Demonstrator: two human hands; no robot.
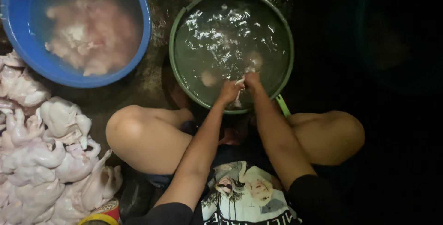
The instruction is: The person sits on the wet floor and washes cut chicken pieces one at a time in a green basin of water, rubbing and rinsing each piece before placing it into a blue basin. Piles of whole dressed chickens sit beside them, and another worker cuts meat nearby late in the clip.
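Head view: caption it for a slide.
Both hands, left and right, hold a pale scrap over a green basin of water.

Pale wet meat scrap [239,83] at green water-filled basin's [175,31] near rim

Wet, dark concrete floor [152,75] is glistening under a dim light from above, and the right side is fading off into near blackness. No walls or furniture are showing; shine is catching only the damp patches.

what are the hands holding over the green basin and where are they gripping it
Both the left hand and the right hand pinch a small pale piece of meat between them at the near rim of the green basin; which part is gripped cannot be told.
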